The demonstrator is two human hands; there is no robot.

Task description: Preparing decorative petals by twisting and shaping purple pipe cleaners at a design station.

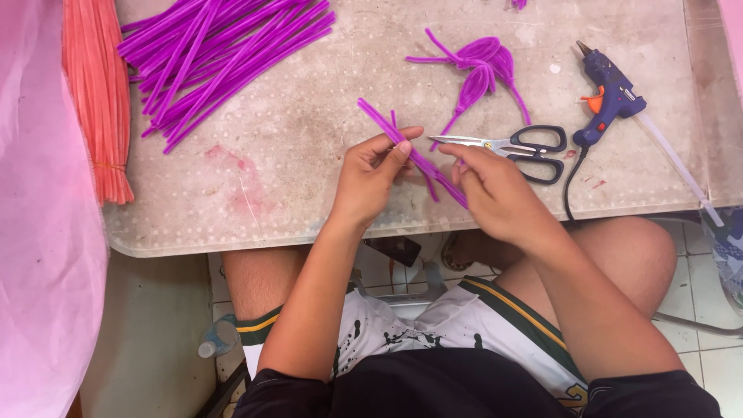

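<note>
Pipe cleaners in hand: I see a few purple pipe cleaners [410, 152] slanting between both sets of fingers, over the table's near edge.
Left hand [371, 179]: my fingers pinch the upper stretch, thumb on top.
Right hand [493, 190]: fingers closed on the lower end.
Scissors [507, 145]: just beyond my right fingertips, shut.
Bent purple loops [481, 66]: farther past the scissors.
Glue gun [607, 97]: right of the scissors.
Loose purple pile [224, 50]: far beyond my left fingers.
Table [294, 124]: worn, stained.

The hands [433, 174] hide the pipe cleaners' [418, 159] lower ends. The top edge cuts off the purple pile [224, 54] and orange bundle [97, 93].
</note>
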